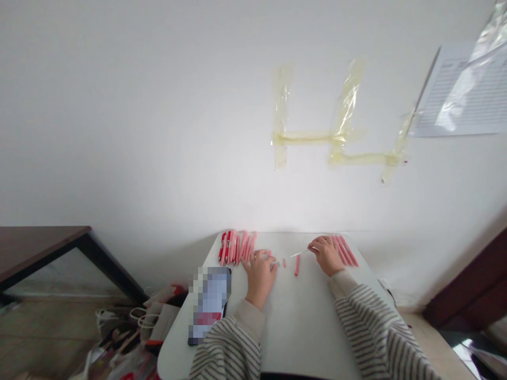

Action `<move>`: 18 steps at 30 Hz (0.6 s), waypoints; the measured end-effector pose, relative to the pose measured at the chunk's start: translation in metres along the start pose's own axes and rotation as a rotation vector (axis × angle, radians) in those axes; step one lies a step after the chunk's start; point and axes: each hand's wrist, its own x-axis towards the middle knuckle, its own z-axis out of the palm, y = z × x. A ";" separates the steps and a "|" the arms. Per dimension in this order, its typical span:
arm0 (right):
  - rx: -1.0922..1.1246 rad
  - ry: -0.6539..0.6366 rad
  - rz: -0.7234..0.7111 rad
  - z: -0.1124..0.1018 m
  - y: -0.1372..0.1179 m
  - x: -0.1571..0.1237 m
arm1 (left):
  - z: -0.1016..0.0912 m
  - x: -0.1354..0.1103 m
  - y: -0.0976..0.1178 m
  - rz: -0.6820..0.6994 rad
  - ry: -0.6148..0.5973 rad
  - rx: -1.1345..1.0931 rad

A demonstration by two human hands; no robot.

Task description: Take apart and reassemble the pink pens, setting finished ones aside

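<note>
In my right hand (326,255) a thin white pen refill (299,254) is pinched between thumb and fingers, its tip pointing left above the white table (301,327). Below the refill lies a pink pen barrel (297,266). A small pink pen piece (284,263) is to the left of the barrel. My left hand (261,277) rests low over the table with its fingers curved and apart, beside a tiny greyish part (278,264) too small to make out. Another pink piece (270,253) shows just behind its fingertips.
A row of red and pink pens (233,248) lies at the table's back left. Several pink pen barrels (345,250) lie beyond my right hand. A phone (209,303) is on the left edge. The white wall (178,132) borders the table's far side; bags (158,322) sit on the floor.
</note>
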 end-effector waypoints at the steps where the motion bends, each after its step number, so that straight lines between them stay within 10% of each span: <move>1: -0.014 0.001 0.028 0.001 0.001 -0.003 | 0.000 -0.001 0.001 -0.001 0.004 -0.005; 18: -0.052 0.008 0.105 0.020 0.010 -0.016 | 0.010 -0.001 0.010 0.011 -0.014 0.026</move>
